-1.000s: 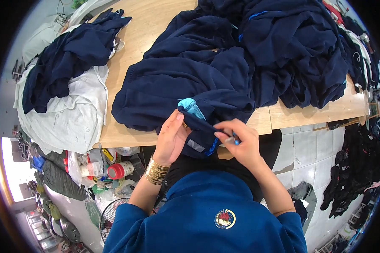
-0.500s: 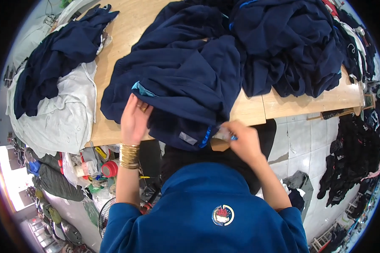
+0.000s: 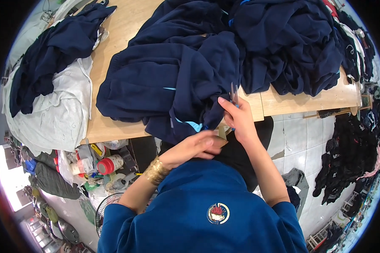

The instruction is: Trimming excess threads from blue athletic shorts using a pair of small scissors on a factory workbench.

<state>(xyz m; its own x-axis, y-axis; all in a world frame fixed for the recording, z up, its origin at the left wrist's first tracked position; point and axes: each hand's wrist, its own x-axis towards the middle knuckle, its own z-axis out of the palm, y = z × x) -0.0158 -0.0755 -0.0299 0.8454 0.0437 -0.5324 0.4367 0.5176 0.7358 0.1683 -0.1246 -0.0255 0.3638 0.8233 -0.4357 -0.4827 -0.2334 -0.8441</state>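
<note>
A navy blue garment (image 3: 143, 80) with light blue trim lies bunched at the table's front, its near part hanging over the edge. My right hand (image 3: 243, 123) is closed around small scissors (image 3: 234, 92) with blue handles, the blades pointing up and away. Its thumb touches a fold at the garment's right side. My left hand (image 3: 194, 146), bangles at the wrist, is at the garment's hanging front edge, beside the light blue strip (image 3: 192, 125). Motion blurs its fingers, so what they grip is unclear.
More navy garments (image 3: 287, 46) are heaped at the right of the wooden table (image 3: 114, 131). Another navy piece (image 3: 57, 50) rests on pale grey cloth (image 3: 63, 114) at the left. A red-lidded container (image 3: 109, 164) and a fan (image 3: 103, 208) are below the table's left side.
My left hand has left the garment's left fold and moved right to its front edge. My right hand has risen with the scissors to the garment's right side. The cloth has been folded rightward.
</note>
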